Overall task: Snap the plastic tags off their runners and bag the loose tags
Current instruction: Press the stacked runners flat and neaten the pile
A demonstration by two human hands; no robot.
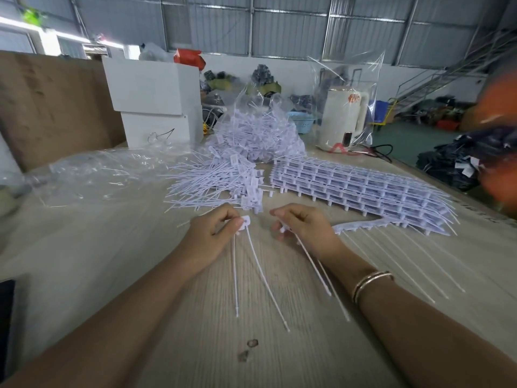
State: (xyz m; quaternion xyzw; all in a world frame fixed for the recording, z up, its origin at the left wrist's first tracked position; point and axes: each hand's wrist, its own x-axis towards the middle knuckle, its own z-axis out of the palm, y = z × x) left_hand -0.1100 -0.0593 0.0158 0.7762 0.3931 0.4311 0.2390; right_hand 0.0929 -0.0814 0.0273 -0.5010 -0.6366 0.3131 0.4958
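My left hand [211, 233] pinches the heads of two loose white tags [253, 253], whose thin tails trail toward me over the table. My right hand [305, 228] grips the end of a white runner strip [361, 224] that runs off to the right, its tags' tails fanning toward me. A small gap separates the two hands. Just beyond them lies a pile of loose tags [221, 177]. A stack of whole runners [358, 186] lies to the right. Behind the pile stands a clear bag of tags [260, 133].
Empty clear bags [92, 169] lie at the left on the wooden table [195, 317]. White boxes [156, 102] stand at the back left, a wrapped white kettle [344, 116] at the back right. The table's right edge runs diagonally past the stack.
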